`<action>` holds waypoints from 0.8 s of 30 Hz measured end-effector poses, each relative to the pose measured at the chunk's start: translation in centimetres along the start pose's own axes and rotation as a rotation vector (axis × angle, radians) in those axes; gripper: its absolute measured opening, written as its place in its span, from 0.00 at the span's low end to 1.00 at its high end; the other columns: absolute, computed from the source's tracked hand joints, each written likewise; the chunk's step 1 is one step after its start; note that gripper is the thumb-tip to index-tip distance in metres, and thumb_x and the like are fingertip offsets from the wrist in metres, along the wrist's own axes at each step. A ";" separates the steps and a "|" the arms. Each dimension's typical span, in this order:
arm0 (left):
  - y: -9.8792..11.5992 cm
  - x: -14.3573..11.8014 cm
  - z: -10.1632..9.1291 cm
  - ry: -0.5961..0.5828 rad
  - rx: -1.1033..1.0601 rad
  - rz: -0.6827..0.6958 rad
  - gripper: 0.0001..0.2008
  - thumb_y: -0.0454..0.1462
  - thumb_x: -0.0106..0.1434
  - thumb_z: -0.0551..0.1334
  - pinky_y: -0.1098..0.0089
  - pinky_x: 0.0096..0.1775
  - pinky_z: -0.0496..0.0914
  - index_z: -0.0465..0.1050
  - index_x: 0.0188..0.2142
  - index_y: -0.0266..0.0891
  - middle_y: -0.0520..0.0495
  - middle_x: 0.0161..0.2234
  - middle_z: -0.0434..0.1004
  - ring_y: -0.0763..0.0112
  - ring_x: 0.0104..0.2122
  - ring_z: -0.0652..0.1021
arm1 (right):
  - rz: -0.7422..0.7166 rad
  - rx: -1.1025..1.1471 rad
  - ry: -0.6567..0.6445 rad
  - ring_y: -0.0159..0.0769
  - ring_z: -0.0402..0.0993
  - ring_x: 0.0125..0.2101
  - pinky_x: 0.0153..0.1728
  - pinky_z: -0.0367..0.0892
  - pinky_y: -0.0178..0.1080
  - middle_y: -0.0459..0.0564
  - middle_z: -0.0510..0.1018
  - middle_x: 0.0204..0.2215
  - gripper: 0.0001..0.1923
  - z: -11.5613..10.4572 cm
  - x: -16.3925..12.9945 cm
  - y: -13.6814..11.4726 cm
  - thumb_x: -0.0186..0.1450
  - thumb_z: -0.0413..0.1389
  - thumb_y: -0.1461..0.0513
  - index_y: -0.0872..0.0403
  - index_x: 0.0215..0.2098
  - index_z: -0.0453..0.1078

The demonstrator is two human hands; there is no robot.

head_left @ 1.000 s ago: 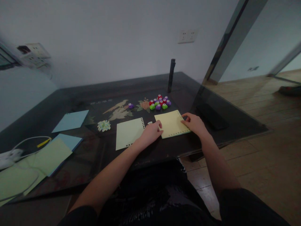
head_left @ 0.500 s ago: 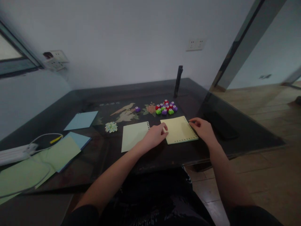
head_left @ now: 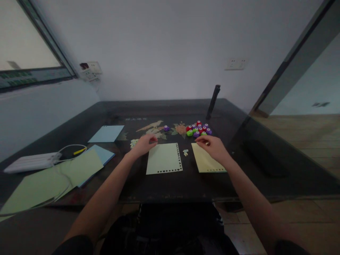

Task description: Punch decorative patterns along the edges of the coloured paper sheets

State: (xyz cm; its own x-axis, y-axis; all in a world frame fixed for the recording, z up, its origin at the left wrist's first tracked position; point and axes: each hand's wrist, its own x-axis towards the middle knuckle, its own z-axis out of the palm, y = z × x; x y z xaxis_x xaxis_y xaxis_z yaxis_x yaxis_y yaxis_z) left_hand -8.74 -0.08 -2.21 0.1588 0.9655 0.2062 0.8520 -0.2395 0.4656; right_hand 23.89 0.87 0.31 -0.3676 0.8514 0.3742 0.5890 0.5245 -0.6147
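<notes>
My left hand (head_left: 145,145) is over the top left corner of a pale green sheet (head_left: 163,159), its fingers curled toward the thumb. Beside it, a pile of small paper bits (head_left: 134,143) is partly hidden behind the hand. My right hand (head_left: 211,148) hovers above the upper part of a yellow sheet (head_left: 205,161), thumb and fingertips pinched together. Whether either hand holds something small, I cannot make out. Both sheets have small shapes punched along their edges. A few pale paper bits (head_left: 185,152) lie between the sheets.
Behind the yellow sheet sit several red, green and purple craft punches (head_left: 196,130); a single purple punch (head_left: 166,128) stands apart. At left are blue paper (head_left: 107,133), green paper (head_left: 79,168) and a white power strip (head_left: 34,162) with its cable. A black upright post (head_left: 213,102) stands at the back.
My left hand has left the yellow sheet and moved left to the paper bits. My right hand has shifted from the sheet's right edge to over its top. The camera view has turned left.
</notes>
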 end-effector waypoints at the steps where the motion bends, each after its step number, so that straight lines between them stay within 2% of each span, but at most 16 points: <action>1: -0.4 -0.1 0.2 -0.008 0.006 -0.008 0.08 0.37 0.56 0.58 0.66 0.40 0.67 0.71 0.35 0.37 0.44 0.36 0.75 0.65 0.37 0.75 | -0.045 -0.017 -0.071 0.34 0.72 0.30 0.32 0.64 0.36 0.49 0.78 0.31 0.08 1.0 1.1 -0.6 0.60 0.54 0.62 0.54 0.35 0.74; 5: -0.7 -0.6 0.6 -0.081 0.018 -0.014 0.14 0.40 0.52 0.62 0.64 0.43 0.67 0.71 0.39 0.38 0.43 0.39 0.75 0.62 0.40 0.74 | -0.091 -0.162 -0.302 0.37 0.72 0.35 0.36 0.65 0.37 0.53 0.77 0.36 0.12 5.3 4.8 -1.8 0.56 0.60 0.64 0.57 0.39 0.73; 10: -0.7 -0.7 0.4 -0.133 0.005 0.012 0.21 0.40 0.48 0.66 0.65 0.41 0.67 0.70 0.42 0.38 0.43 0.40 0.74 0.62 0.39 0.74 | -0.099 -0.331 -0.374 0.42 0.70 0.41 0.42 0.63 0.40 0.57 0.74 0.40 0.21 8.8 6.7 -1.3 0.52 0.64 0.60 0.58 0.43 0.72; 19: -1.0 -0.4 0.3 -0.179 -0.086 -0.024 0.21 0.38 0.44 0.67 0.69 0.34 0.64 0.72 0.41 0.38 0.46 0.32 0.73 0.65 0.32 0.73 | -0.085 -0.255 -0.397 0.37 0.69 0.31 0.33 0.61 0.37 0.51 0.74 0.30 0.15 9.9 6.7 -0.1 0.52 0.63 0.62 0.57 0.38 0.73; 24: -1.2 -0.3 0.3 -0.197 -0.046 0.006 0.19 0.40 0.45 0.66 0.69 0.36 0.64 0.72 0.39 0.38 0.45 0.34 0.73 0.63 0.35 0.73 | -0.123 -0.248 -0.322 0.40 0.67 0.36 0.38 0.61 0.39 0.53 0.71 0.33 0.12 10.2 6.3 0.1 0.51 0.64 0.63 0.57 0.34 0.73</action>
State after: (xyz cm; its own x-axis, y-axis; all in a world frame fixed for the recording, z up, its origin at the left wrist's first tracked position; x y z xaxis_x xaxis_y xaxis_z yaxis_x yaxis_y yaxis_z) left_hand -9.66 -0.08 -3.06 0.2624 0.9642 0.0393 0.8274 -0.2458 0.5050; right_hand 14.29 6.18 -4.45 -0.6291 0.7576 0.1741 0.6674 0.6412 -0.3788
